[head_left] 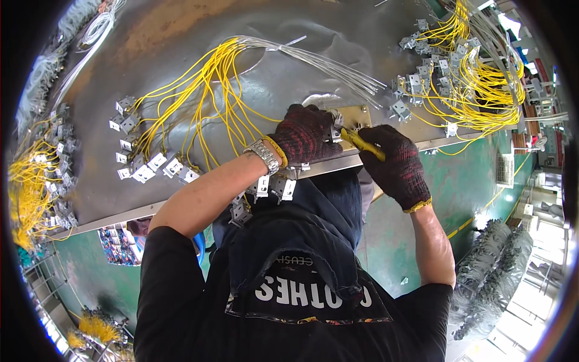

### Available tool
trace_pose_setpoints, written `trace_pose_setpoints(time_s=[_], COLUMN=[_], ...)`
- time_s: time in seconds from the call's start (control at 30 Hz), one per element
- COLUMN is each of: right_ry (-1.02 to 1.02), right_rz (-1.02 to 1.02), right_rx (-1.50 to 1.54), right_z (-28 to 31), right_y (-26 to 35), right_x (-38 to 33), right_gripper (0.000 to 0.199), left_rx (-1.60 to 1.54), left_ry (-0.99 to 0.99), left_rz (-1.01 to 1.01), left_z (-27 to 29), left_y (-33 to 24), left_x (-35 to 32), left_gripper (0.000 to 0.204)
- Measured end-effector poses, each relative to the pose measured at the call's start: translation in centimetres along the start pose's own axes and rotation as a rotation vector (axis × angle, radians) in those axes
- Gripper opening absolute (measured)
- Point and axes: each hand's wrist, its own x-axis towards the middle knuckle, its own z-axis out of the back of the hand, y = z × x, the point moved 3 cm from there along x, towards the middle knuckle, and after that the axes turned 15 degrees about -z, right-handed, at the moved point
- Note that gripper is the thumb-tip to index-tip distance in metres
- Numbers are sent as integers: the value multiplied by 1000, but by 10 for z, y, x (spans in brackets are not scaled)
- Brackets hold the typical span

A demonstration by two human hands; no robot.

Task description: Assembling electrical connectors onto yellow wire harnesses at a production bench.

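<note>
My left hand (307, 136), in a dark red-and-black knitted glove, is closed on a small metal bracket (336, 123) near the table's front edge. My right hand (395, 163), gloved alike, grips yellow-handled pliers (365, 145), their tip against or close beside that bracket; the exact contact is hidden. Below both lies a brass-coloured plate (354, 114). A bundle of yellow-sleeved wires (217, 66) with bare grey ends arcs across the table to the left, and one yellow strand runs toward my left hand. Several metal brackets (145, 172) sit on the bundle's near ends.
The worn metal table (265, 90) has a pale front edge near my body. More yellow wires with brackets (476, 90) heap at the right end, and another heap (36, 187) lies at far left. A few brackets (260, 187) hang at the edge below my left wrist.
</note>
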Motion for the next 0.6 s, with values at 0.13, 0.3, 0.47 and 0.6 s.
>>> trace_pose_setpoints(time_s=[0.13, 0.3, 0.47, 0.6], right_ry=[-53, -19, 33, 123], right_rz=[-54, -101, -210, -365], right_rx=[-34, 78, 430, 720], right_z=[-1, -11, -17, -49], right_y=[2, -18, -23, -43], right_x=[-2, -6, -13, -26], right_gripper=[33, 37, 46, 50], left_rx=[-2, -35, -35, -19], left_ry=[-31, -69, -180, -55], left_rz=[22, -15, -66, -48], left_z=[1, -4, -1, -6], left_y=[1, 5, 1, 7], left_x=[3, 3, -7, -2], left_gripper=[62, 71, 55, 43])
